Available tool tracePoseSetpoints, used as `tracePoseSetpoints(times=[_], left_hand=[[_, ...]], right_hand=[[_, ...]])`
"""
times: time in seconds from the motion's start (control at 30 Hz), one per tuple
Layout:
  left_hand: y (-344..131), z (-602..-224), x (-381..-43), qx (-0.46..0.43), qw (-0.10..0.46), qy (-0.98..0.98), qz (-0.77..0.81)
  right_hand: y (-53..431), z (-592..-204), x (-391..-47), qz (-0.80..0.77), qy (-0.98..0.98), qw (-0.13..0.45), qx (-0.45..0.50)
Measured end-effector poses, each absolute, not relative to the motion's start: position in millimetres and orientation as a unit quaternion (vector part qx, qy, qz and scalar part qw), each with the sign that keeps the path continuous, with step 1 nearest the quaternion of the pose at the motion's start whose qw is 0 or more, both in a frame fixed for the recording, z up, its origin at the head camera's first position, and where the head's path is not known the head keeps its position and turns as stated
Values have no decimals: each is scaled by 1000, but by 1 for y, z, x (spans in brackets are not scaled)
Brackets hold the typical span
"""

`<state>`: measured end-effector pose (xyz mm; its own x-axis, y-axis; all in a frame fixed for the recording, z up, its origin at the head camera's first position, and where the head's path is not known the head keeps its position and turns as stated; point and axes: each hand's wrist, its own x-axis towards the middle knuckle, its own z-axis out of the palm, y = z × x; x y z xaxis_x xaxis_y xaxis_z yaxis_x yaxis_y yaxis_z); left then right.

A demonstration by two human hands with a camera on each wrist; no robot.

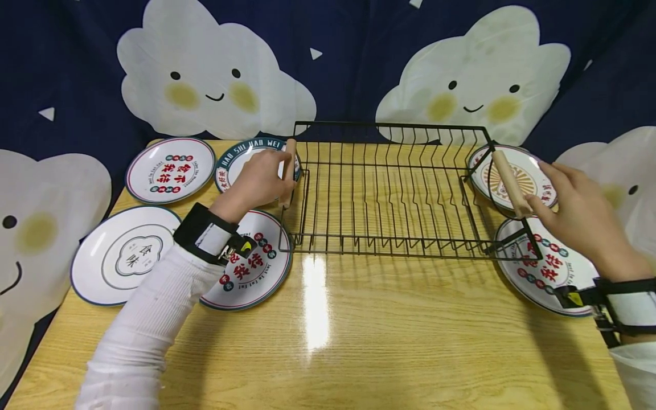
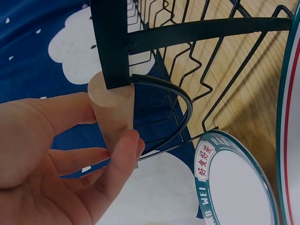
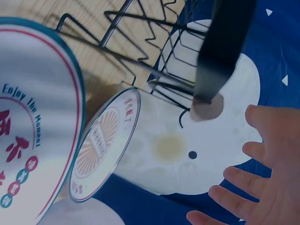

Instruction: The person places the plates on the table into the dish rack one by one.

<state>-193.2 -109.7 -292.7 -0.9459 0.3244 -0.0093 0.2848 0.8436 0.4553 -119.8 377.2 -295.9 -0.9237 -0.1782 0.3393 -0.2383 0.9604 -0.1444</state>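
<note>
A black wire dish rack point(image 1: 389, 165) with a wooden handle at each end stands on the table. My left hand point(image 1: 258, 179) grips the left wooden handle point(image 1: 290, 149); the left wrist view shows thumb and fingers point(image 2: 119, 161) curled round it. Beside the right wooden handle point(image 1: 509, 179), my right hand point(image 1: 584, 208) has its fingers spread and holds nothing. The right wrist view shows a gap between that hand point(image 3: 276, 164) and the handle end point(image 3: 208, 110). Beneath the left hand lies a blue-rimmed plate point(image 1: 241, 162), partly hidden.
Several plates flank the rack. On the left are a red-lettered plate point(image 1: 170, 171), a grey-patterned plate point(image 1: 110, 256) and one under the left wrist point(image 1: 246, 293). On the right are a sunburst plate point(image 1: 535, 171) and a red-lettered plate point(image 1: 564, 285). A cloud-print curtain point(image 1: 348, 62) hangs behind the table point(image 1: 389, 341).
</note>
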Motion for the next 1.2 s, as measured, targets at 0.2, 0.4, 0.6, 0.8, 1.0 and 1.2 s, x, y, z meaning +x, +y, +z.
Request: tracePoseSetpoints(times=[0.2, 0.4, 0.6, 0.8, 1.0, 1.2], left_hand=[[-109, -292, -193, 138, 48, 956, 256], [-109, -290, -191, 108, 64, 952, 280], [-110, -289, -191, 86, 87, 951, 285], [-112, -292, -192, 86, 85, 952, 282], [-112, -292, -192, 92, 78, 953, 276], [-112, -291, -191, 95, 73, 955, 271]], right_hand=[[392, -299, -122, 80, -982, 149, 82], [406, -304, -124, 82, -985, 139, 64], [415, -309, -125, 88, -985, 136, 63], [424, -316, -127, 87, -983, 139, 82], [435, -325, -127, 88, -988, 106, 64], [449, -334, -127, 93, -994, 40, 27]])
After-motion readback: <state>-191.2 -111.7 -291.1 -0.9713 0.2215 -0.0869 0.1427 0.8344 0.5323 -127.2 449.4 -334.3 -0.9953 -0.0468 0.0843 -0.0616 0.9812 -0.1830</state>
